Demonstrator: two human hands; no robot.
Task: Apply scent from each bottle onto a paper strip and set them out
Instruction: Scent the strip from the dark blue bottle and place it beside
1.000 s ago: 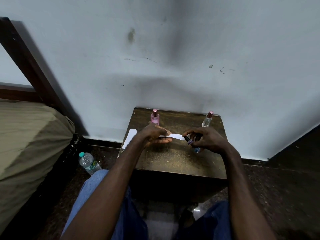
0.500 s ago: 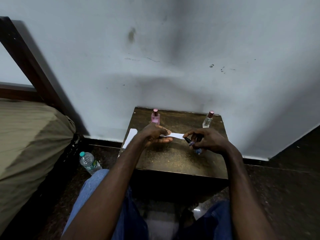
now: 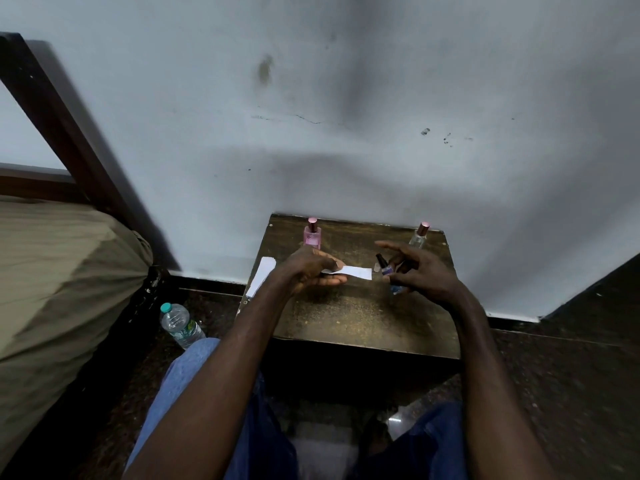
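Your right hand (image 3: 424,271) has only a loose hold on the small blue bottle (image 3: 387,270). The thumb and lower fingers curl round its body, and the forefinger stands lifted and straight above it. Tilted like this, the bottle could slip from under those fingers and drop onto the table (image 3: 346,317).

Your left hand (image 3: 311,271) pinches one end of the paper strip (image 3: 356,272) between thumb and fingertips. The free end hangs unsupported just beside the bottle's dark top, so it may bend away on contact and take no scent.

The strip looks white, flat and narrow, and shows no stain. The bottle is bluish-purple, and I cannot tell whether its top is open.

Beyond your fingertips stand a pink bottle (image 3: 312,234) and a clear bottle (image 3: 418,238). A spare strip (image 3: 263,276) lies left of your left knuckles.
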